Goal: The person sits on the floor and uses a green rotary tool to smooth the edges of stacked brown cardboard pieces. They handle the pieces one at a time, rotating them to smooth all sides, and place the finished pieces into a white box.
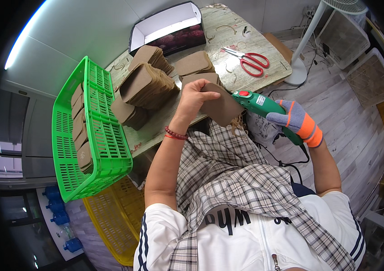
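My bare left hand (193,100), with red bracelets at the wrist, pinches a flat brown piece with rounded corners (222,109) over my lap. Fringe-like scraps hang from the piece's lower right edge. In an orange and grey glove, my right hand (296,123) wraps round a green corded electric cutter (262,103) with a red button. Its tip is at the piece's right edge; the blade itself is hidden. Beyond my left hand are a tall stack of similar brown pieces (149,86) and a smaller stack (194,64). Red-handled scissors (251,62) lie farther right.
A pale worktable (271,71) carries an open dark box (174,40) and loose trimmings. A green crate (110,151) holding brown pieces stands left, above a yellow crate (110,221). At right are a white fan stand (298,67) and a black cord (293,162).
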The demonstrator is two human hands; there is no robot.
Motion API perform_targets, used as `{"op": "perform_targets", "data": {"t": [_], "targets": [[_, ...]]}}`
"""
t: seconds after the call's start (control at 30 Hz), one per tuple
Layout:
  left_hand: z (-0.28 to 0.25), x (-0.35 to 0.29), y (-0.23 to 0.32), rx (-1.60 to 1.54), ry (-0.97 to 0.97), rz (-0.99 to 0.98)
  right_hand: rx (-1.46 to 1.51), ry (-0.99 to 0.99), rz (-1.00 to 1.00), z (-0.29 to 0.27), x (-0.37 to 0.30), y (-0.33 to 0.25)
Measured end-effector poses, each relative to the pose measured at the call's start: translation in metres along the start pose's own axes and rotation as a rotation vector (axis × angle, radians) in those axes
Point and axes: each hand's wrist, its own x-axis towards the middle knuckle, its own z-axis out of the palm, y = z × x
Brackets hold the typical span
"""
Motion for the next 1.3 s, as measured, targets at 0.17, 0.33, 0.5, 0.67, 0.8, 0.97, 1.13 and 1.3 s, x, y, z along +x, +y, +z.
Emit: {"op": "perform_targets", "data": {"t": [0.17, 0.33, 0.5, 0.67, 0.8, 0.97, 1.13, 1.3], "targets": [[0.006, 0.001, 0.004, 0.130, -0.108, -0.102, 0.036, -0.001, 0.025, 0.002, 0.000, -0.006], [0.016, 0.001, -0.002, 0.189, -0.169, -0.127, 0.039, 0.011, -0.002, 0.009, 0.007, -0.005], [-0.002, 0.001, 0.001, -0.054, 0.061, 0.024, 0.081, 0.087, -0.011, 0.008, 0.012, 0.002], [-0.051, 0.026, -0.014, -0.029, 0.418, 0.132, 0.089, 0.145, -0.012, 0.002, 0.010, 0.013], [-0.050, 0.038, -0.030, 0.504, 0.546, 0.261, 0.056, 0.156, 0.025, 0.001, 0.009, 0.012], [-0.050, 0.056, -0.023, 1.336, 0.543, 0.452, 0.073, 0.149, 0.037, -0.003, 0.007, 0.019], [-0.068, 0.108, -0.002, 1.395, 0.417, 0.087, 0.059, 0.200, -0.005, 0.000, 0.013, 0.025], [-0.087, 0.130, -0.006, 1.392, 0.291, -0.132, 0.075, 0.205, 0.023, 0.002, 0.013, 0.024]]}}
